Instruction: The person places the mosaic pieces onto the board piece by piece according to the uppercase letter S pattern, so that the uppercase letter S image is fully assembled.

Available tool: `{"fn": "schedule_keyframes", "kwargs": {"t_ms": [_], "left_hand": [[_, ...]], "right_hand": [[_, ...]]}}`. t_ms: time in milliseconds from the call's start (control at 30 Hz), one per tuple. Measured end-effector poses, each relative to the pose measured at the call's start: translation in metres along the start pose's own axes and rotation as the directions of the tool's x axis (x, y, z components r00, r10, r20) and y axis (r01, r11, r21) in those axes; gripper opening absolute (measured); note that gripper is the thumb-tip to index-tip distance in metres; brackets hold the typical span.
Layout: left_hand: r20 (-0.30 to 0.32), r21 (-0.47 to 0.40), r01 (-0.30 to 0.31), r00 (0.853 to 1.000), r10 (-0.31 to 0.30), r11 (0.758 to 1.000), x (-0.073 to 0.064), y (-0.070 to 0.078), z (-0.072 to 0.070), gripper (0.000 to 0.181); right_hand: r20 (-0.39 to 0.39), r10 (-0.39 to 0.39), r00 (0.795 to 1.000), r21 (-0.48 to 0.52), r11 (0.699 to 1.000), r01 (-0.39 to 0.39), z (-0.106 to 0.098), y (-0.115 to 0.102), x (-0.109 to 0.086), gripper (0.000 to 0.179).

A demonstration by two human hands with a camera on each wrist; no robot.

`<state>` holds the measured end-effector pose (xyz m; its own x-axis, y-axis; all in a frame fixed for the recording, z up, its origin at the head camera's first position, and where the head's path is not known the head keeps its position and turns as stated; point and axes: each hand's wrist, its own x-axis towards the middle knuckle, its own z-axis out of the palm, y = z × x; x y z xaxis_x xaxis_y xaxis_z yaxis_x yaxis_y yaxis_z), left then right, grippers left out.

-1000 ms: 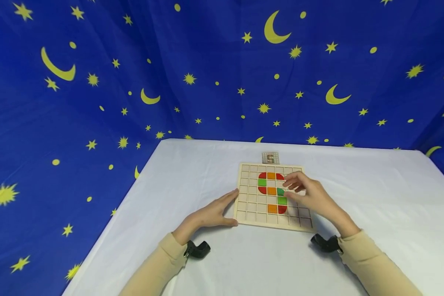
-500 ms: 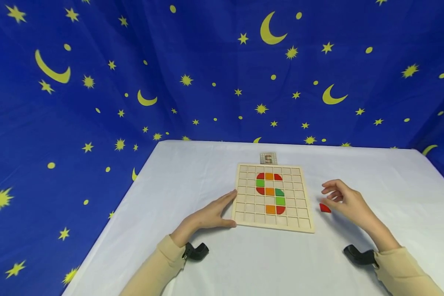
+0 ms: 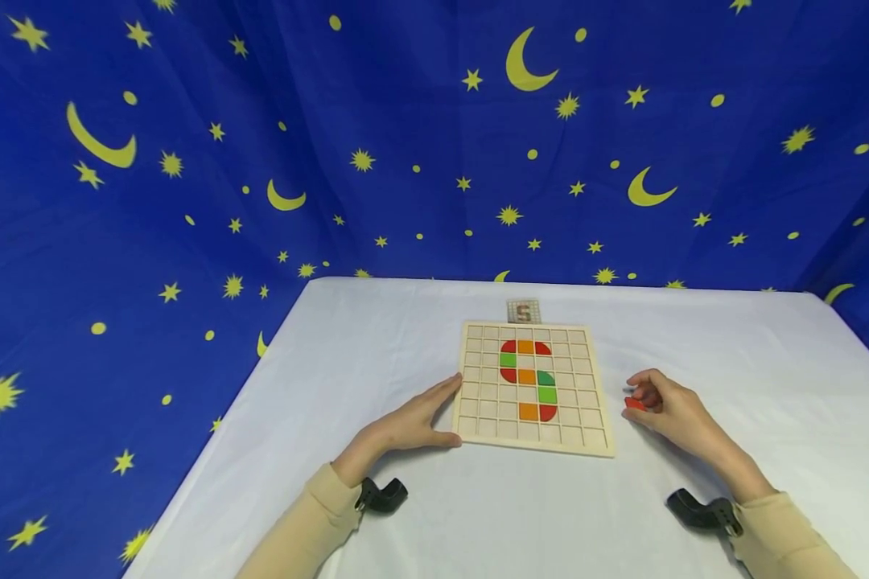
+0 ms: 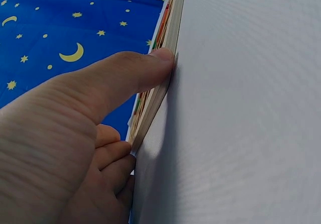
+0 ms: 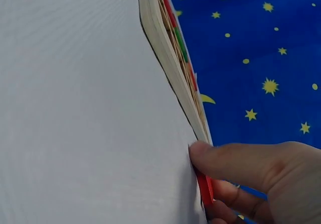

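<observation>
A wooden grid board (image 3: 581, 416) lies on the table, with red, orange and green tiles (image 3: 547, 395) set in its squares in an S-like shape. At its left edge rests my left hand (image 3: 413, 422), thumb near the front corner and straight fingers farther up the side. The left wrist view shows that thumb (image 4: 145, 71) against the board's edge. Right of the board, my right hand (image 3: 679, 414) pinches a red tile (image 3: 633, 404) with rounded edge between thumb and fingers, low over the cloth. In the right wrist view the red tile (image 5: 205, 188) is partly hidden by the fingers.
Behind the board lies a small card (image 3: 524, 311) printed with an S on a grid. White cloth (image 3: 376, 338) covers the table. A blue curtain (image 3: 405, 96) with yellow moons and stars hangs at the back and left. Black wrist cameras (image 3: 702, 512) sit on both wrists.
My right hand has left the board and moved right to the red tile, where its fingers have closed in on it. My left hand stays at the board's left edge.
</observation>
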<state>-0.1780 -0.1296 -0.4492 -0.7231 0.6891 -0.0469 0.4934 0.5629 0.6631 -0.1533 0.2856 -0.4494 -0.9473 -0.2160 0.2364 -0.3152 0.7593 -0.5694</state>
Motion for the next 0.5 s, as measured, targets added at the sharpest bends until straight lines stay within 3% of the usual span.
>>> {"fn": "schedule_keyframes", "kwargs": {"t_ms": [133,367,500], "left_hand": [[0.001,-0.011,0.022,1.000,-0.022,1.000,-0.0008,0.0006,0.0001,0.096],[0.012,-0.012,0.035,0.999,-0.035,0.999,-0.0016,0.0019,-0.0007,0.096],[0.012,-0.008,0.027,1.000,-0.027,1.000,-0.0006,0.0025,-0.0015,0.096]], "right_hand": [[-0.004,-0.022,1.000,-0.003,1.000,0.022,0.0015,-0.0023,0.0000,0.038],[-0.030,-0.005,1.000,-0.013,1.000,0.005,0.0023,-0.0002,-0.0001,0.064],[-0.060,-0.012,0.998,-0.039,0.999,0.009,0.0022,0.0030,0.0012,0.056]]}}
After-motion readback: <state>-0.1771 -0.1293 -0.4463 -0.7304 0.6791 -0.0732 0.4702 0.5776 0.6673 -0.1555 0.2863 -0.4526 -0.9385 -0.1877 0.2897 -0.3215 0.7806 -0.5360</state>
